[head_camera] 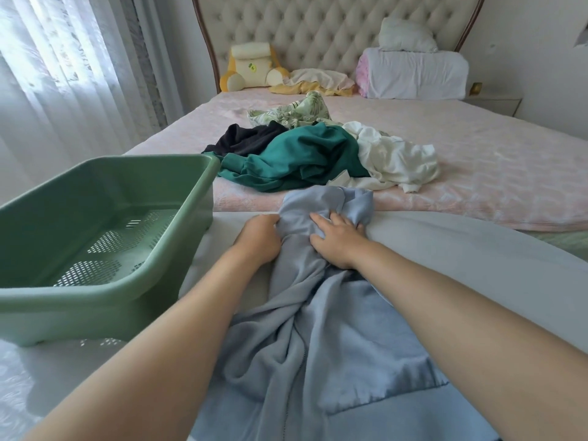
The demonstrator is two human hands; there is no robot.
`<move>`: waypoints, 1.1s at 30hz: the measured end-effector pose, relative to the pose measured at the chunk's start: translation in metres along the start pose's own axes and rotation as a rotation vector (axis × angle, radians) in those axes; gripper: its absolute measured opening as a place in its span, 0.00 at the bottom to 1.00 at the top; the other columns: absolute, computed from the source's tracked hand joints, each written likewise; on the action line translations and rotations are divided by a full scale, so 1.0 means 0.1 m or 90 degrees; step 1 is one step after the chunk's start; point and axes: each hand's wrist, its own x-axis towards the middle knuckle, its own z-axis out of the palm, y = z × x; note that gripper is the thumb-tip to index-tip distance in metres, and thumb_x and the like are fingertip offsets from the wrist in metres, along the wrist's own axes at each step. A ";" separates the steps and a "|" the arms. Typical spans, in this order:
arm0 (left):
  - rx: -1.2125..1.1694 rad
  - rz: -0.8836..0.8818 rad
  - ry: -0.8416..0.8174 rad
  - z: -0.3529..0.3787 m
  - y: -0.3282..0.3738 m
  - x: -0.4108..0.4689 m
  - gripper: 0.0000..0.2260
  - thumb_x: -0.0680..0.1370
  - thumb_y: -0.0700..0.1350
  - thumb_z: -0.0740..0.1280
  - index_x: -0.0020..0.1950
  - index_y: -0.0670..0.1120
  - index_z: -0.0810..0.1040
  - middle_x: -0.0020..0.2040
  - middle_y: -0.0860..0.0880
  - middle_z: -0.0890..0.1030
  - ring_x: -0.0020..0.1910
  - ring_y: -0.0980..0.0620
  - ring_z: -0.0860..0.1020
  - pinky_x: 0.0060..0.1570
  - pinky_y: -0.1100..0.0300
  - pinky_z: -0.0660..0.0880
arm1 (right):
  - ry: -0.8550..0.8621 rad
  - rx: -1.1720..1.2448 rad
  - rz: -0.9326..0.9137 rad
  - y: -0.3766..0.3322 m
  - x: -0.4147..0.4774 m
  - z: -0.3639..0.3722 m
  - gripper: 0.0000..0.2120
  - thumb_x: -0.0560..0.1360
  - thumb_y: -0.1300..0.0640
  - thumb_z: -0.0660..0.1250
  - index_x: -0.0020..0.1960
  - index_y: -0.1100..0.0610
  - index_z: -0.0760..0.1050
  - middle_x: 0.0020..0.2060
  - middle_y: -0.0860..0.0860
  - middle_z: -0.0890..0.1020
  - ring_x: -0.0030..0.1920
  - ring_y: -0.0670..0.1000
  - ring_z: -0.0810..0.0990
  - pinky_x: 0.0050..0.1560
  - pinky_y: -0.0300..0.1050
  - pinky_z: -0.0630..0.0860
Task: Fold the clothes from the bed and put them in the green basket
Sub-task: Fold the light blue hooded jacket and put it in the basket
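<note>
1. Currently, both hands hold the blue garment [321,338], which lies bunched and twisted on the near end of the bed [477,173], its far end pointing at the clothes pile.
2. State of the hands: the left hand [259,240] has its fingers curled into the garment's left edge; the right hand [337,240] grips a gathered bunch of fabric just beside it. Neither is flat or free.
3. Step in hand, as judged: spreading the garment before the first fold.
4. To do this well, draw the hands apart to the left and right so the twist along the middle comes out.
5. Lay the fabric flat on the bed, then smooth it from the centre outward before folding.
6. Fold only when the edges lie straight; a fold made over the bunched far end will likely hold creases.
7. Place the folded piece in the green basket [95,310], which stands at the near left and holds no clothes.
8. Remaining work: the teal garment [296,160], black garment [245,141], white garment [394,160] and patterned garment [292,113] lie unfolded farther up the bed.
</note>
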 end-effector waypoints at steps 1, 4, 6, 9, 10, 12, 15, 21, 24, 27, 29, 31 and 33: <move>0.011 0.009 -0.010 -0.01 0.02 0.00 0.11 0.78 0.41 0.61 0.56 0.39 0.78 0.56 0.39 0.81 0.56 0.38 0.77 0.52 0.53 0.73 | -0.005 -0.006 0.002 0.01 0.00 -0.01 0.30 0.81 0.41 0.48 0.81 0.41 0.45 0.81 0.54 0.47 0.80 0.57 0.47 0.76 0.65 0.45; 0.048 0.001 -0.051 -0.05 0.10 -0.03 0.08 0.79 0.41 0.59 0.55 0.42 0.74 0.59 0.38 0.76 0.56 0.40 0.74 0.52 0.55 0.70 | -0.008 -0.018 0.014 0.03 -0.12 -0.03 0.31 0.82 0.37 0.45 0.82 0.42 0.42 0.81 0.55 0.43 0.80 0.58 0.41 0.77 0.64 0.42; 0.065 -0.016 -0.085 -0.08 0.17 -0.10 0.15 0.81 0.43 0.57 0.67 0.43 0.71 0.65 0.38 0.70 0.60 0.39 0.73 0.61 0.51 0.71 | 0.026 -0.018 -0.011 0.04 -0.27 -0.06 0.31 0.83 0.37 0.47 0.82 0.45 0.45 0.81 0.55 0.42 0.81 0.57 0.39 0.78 0.62 0.41; 0.105 -0.028 -0.110 -0.16 0.27 -0.25 0.19 0.82 0.45 0.57 0.73 0.43 0.64 0.69 0.38 0.64 0.64 0.36 0.71 0.65 0.47 0.69 | 0.145 -0.017 -0.142 0.03 -0.64 -0.09 0.24 0.83 0.45 0.55 0.76 0.51 0.65 0.77 0.57 0.61 0.78 0.58 0.56 0.76 0.59 0.54; 0.115 -0.024 -0.111 -0.19 0.31 -0.31 0.19 0.82 0.44 0.58 0.73 0.42 0.63 0.69 0.38 0.64 0.64 0.36 0.70 0.65 0.47 0.69 | 0.193 -0.015 -0.203 0.03 -0.79 -0.10 0.19 0.81 0.49 0.59 0.70 0.53 0.72 0.70 0.56 0.69 0.72 0.59 0.65 0.71 0.57 0.62; 0.116 -0.011 -0.106 -0.26 0.37 -0.46 0.20 0.81 0.43 0.59 0.73 0.42 0.63 0.68 0.38 0.64 0.65 0.37 0.70 0.64 0.48 0.69 | 0.247 -0.010 -0.294 0.00 -1.09 -0.08 0.10 0.77 0.53 0.63 0.55 0.55 0.77 0.54 0.53 0.75 0.57 0.58 0.74 0.59 0.54 0.70; 0.106 0.006 -0.100 -0.38 0.41 -0.77 0.17 0.80 0.44 0.60 0.68 0.42 0.66 0.65 0.40 0.67 0.62 0.40 0.71 0.58 0.53 0.69 | 0.180 -0.001 -0.323 -0.06 -1.46 -0.06 0.08 0.75 0.50 0.67 0.49 0.53 0.76 0.47 0.50 0.73 0.52 0.54 0.73 0.56 0.52 0.71; 0.191 -0.080 -0.233 -0.53 0.28 -1.37 0.19 0.79 0.54 0.61 0.65 0.44 0.71 0.65 0.44 0.75 0.60 0.43 0.74 0.56 0.53 0.71 | -0.037 -0.072 -0.249 -0.13 -1.93 0.07 0.30 0.78 0.38 0.60 0.78 0.44 0.61 0.76 0.51 0.62 0.76 0.54 0.60 0.75 0.55 0.58; 0.217 -0.094 -0.292 -0.64 0.17 -1.57 0.21 0.75 0.62 0.64 0.56 0.47 0.78 0.54 0.47 0.81 0.51 0.46 0.78 0.50 0.55 0.74 | -0.120 -0.176 -0.174 -0.19 -2.15 0.00 0.36 0.77 0.33 0.55 0.81 0.40 0.48 0.81 0.53 0.51 0.79 0.57 0.53 0.76 0.59 0.56; 0.250 -0.050 -0.306 -0.73 0.13 -1.68 0.13 0.74 0.57 0.68 0.41 0.48 0.76 0.41 0.49 0.79 0.42 0.47 0.77 0.41 0.57 0.71 | -0.140 -0.214 -0.146 -0.26 -2.32 -0.07 0.34 0.76 0.34 0.56 0.79 0.40 0.53 0.77 0.55 0.60 0.73 0.61 0.62 0.70 0.58 0.66; 0.237 -0.037 -0.285 -0.79 0.21 -1.71 0.12 0.75 0.54 0.68 0.37 0.48 0.74 0.38 0.50 0.77 0.40 0.47 0.75 0.38 0.58 0.69 | -0.131 -0.221 -0.147 -0.26 -2.38 -0.06 0.33 0.75 0.35 0.57 0.78 0.41 0.56 0.74 0.54 0.64 0.71 0.60 0.64 0.68 0.58 0.66; 0.156 -0.022 -0.236 -0.87 0.34 -1.71 0.12 0.76 0.54 0.67 0.38 0.48 0.76 0.39 0.49 0.78 0.42 0.48 0.76 0.39 0.58 0.71 | -0.123 -0.162 -0.148 -0.23 -2.40 -0.06 0.32 0.75 0.36 0.60 0.77 0.40 0.60 0.71 0.52 0.67 0.70 0.58 0.64 0.70 0.56 0.64; -0.060 -0.040 -0.236 -0.91 0.48 -1.75 0.16 0.74 0.57 0.70 0.46 0.44 0.80 0.44 0.44 0.81 0.45 0.46 0.80 0.47 0.54 0.78 | -0.097 -0.051 -0.144 -0.18 -2.34 -0.10 0.26 0.75 0.44 0.63 0.73 0.42 0.68 0.68 0.50 0.72 0.69 0.55 0.67 0.69 0.52 0.65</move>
